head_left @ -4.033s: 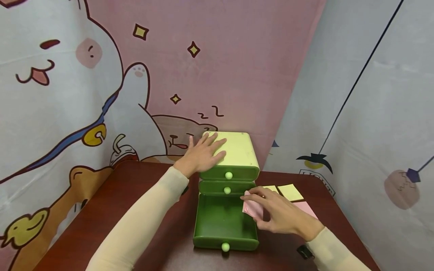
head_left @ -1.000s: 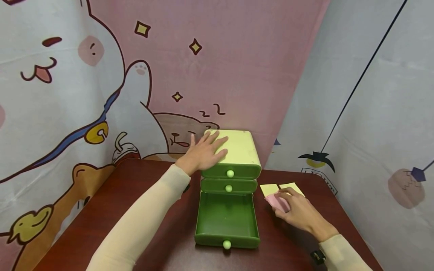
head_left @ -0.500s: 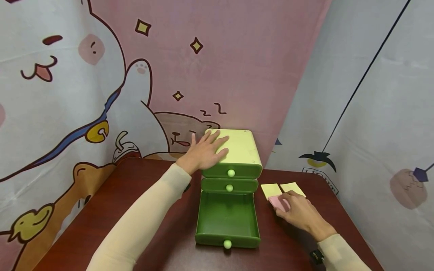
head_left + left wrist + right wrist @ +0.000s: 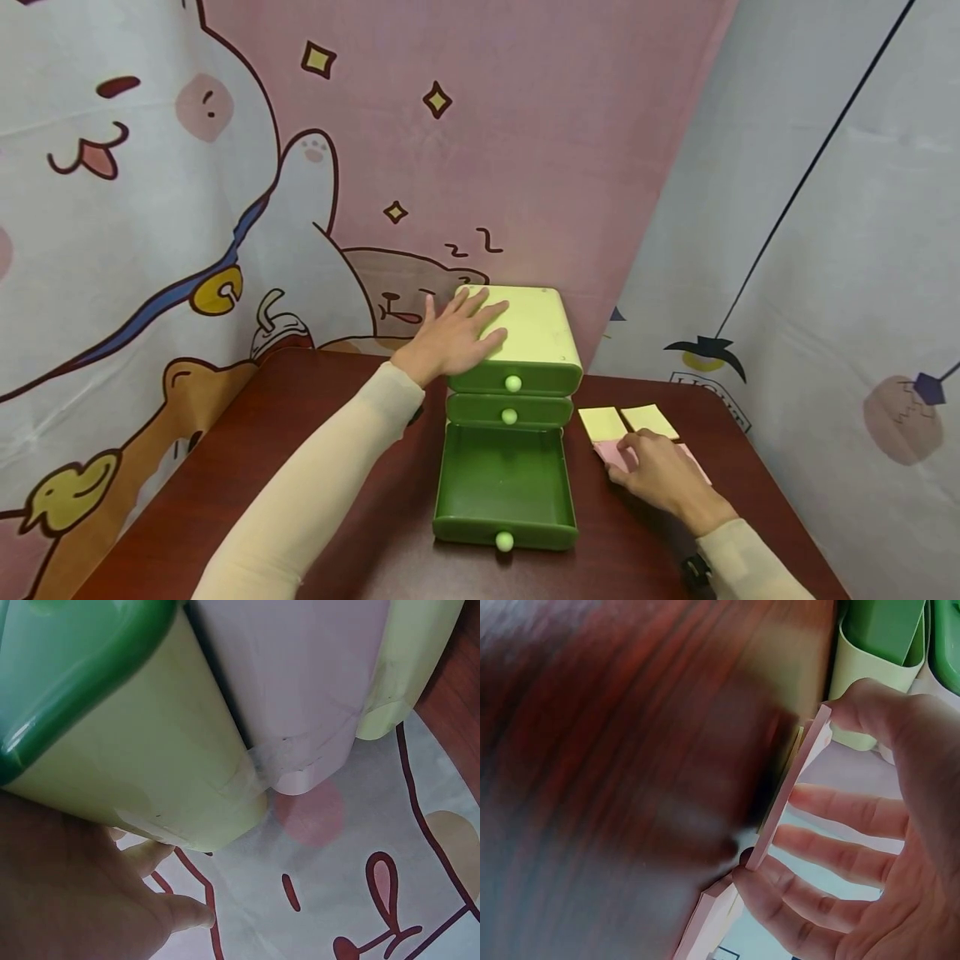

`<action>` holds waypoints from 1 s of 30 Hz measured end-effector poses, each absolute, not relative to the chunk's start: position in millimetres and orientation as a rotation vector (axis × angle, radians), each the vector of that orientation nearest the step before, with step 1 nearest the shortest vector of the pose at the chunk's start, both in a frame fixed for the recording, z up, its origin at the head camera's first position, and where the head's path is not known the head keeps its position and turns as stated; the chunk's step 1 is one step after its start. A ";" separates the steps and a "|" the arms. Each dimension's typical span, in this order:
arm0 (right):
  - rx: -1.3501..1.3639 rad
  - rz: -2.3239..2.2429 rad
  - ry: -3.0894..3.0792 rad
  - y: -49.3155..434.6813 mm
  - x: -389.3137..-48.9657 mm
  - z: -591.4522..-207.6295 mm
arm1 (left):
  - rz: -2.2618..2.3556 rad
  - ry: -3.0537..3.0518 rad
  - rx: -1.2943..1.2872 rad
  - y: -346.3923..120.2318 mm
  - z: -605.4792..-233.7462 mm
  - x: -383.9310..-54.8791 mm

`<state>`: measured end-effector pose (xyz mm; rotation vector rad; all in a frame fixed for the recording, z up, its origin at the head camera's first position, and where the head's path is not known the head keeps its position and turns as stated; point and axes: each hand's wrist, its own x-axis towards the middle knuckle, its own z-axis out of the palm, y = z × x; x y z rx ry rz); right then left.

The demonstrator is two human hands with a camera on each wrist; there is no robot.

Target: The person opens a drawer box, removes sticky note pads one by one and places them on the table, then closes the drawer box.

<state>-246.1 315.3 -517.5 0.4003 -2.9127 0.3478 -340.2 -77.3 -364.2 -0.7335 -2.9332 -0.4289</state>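
Note:
A small drawer cabinet (image 4: 536,329) with a pale yellow top stands on the table, its bottom green drawer (image 4: 504,475) pulled out and bare inside. My left hand (image 4: 450,342) rests with spread fingers on the cabinet top; in the left wrist view part of this hand (image 4: 82,885) lies along the yellow casing. To the right of the cabinet, my right hand (image 4: 663,475) holds a pink sticky note pad (image 4: 613,454) low at the table. The right wrist view shows thumb and fingers on opposite edges of that pad (image 4: 789,791).
Two yellow sticky note pads (image 4: 600,423) lie side by side just beyond the held pad. Another pink pad (image 4: 696,463) is partly hidden behind my right hand. Dark red-brown table (image 4: 337,467) extends left of the cabinet. A cartoon-printed cloth (image 4: 525,150) hangs behind.
My right hand has carried the pink pad from over the open drawer rightward and down beside the other pads, with small shifts lately. My left hand has stayed on the cabinet.

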 end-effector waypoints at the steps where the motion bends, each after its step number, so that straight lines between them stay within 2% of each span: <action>1: 0.397 0.343 -2.913 314.9 -245.7 -517.6 | -0.426 -2.933 -0.733 -77.3 -364.5 -340.0; 30: 0.339 0.248 -2.940 305.9 -234.8 -516.0 | -0.420 -2.933 -0.739 -79.0 -365.5 -341.8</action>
